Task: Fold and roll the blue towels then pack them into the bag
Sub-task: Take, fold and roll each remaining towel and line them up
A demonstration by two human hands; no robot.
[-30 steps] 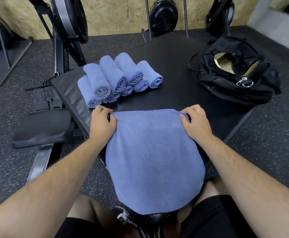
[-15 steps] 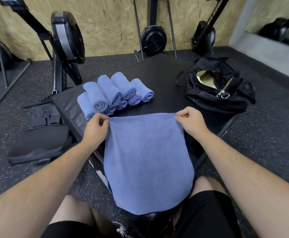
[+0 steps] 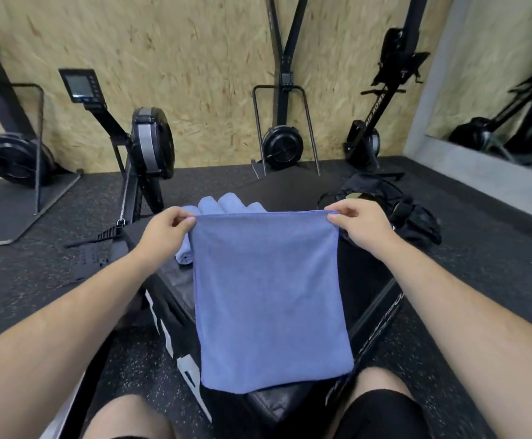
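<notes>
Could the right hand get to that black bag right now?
Probably not yet: the right hand pinches a top corner of the hanging blue towel. The black bag lies just beyond it with nothing between, so once freed, likely yes.

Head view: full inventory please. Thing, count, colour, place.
Held towel: 1, blue, hanging flat, centre.
Rolled towels: at least four, blue, on the platform behind the held towel, partly hidden.
Bag: 1, black, platform's right side.
Platform: 1, black, padded, ahead of the person.
Rowing machines: 4, black, along the chipboard wall.
Mirror: 1, right wall.
Floor: black, speckled.
Shorts: black, bottom edge.
Left hand: pinches the towel's top left corner.
Right hand: pinches the top right corner.
</notes>
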